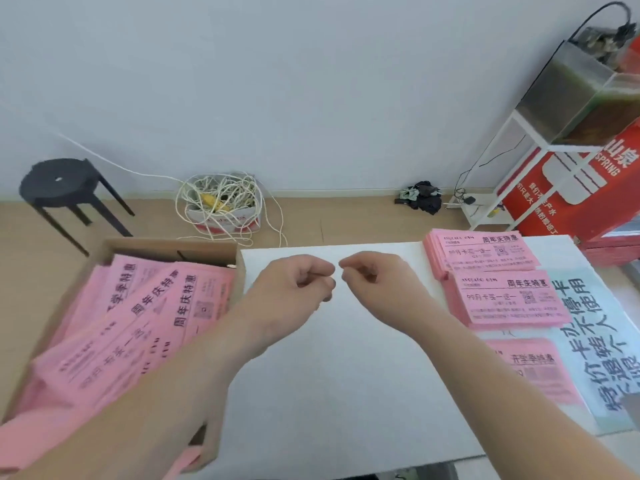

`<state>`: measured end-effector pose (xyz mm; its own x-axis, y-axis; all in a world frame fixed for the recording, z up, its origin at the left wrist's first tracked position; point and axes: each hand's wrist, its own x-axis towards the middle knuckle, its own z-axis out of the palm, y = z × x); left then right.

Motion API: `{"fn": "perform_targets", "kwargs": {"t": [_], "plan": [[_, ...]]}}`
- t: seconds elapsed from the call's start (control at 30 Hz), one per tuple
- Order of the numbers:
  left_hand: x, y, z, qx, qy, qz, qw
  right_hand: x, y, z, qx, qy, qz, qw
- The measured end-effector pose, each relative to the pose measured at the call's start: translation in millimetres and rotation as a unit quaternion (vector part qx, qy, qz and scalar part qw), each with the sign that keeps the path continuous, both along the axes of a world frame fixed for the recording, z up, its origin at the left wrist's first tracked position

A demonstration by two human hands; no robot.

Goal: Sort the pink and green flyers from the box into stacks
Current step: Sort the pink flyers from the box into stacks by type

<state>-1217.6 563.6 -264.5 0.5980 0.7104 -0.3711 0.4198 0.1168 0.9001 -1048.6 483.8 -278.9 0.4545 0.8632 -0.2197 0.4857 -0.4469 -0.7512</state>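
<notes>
Both your hands are up over the bare middle of the white tabletop [329,393]. Left hand [298,285] and right hand [374,282] are each curled in, thumb to fingertips, almost knuckle to knuckle. I can't see any paper in either one, so imo you're between picks.

The cardboard box [166,245] sits at your left, so that arm's already right over it. The loose pink flyers [138,327] in it are fanned crooked, so the top one should peel off easy.

Sorted stuff is on your right: far pink stack [485,254], middle pink stack [509,299] and near pink stack [530,372], squared up and split by headline afaict. They're lying on a pale sheet w/ big black print [595,323].

No green flyers visible in the box.
</notes>
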Motion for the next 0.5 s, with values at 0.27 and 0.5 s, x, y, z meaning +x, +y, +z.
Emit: {"fn": "perform_targets", "kwargs": {"t": [0.27,0.5], "plan": [[-199.8,53.5,-4.0,0.132,0.134,0.088,0.978,-161.8,52.2,-7.8,0.070,0.055,0.090,0.992],[-267.8,48.6,-47.5,0.142,0.200,0.074,0.967,-213.2,58.0,-54.4,0.100,-0.237,0.191,0.947]]}}
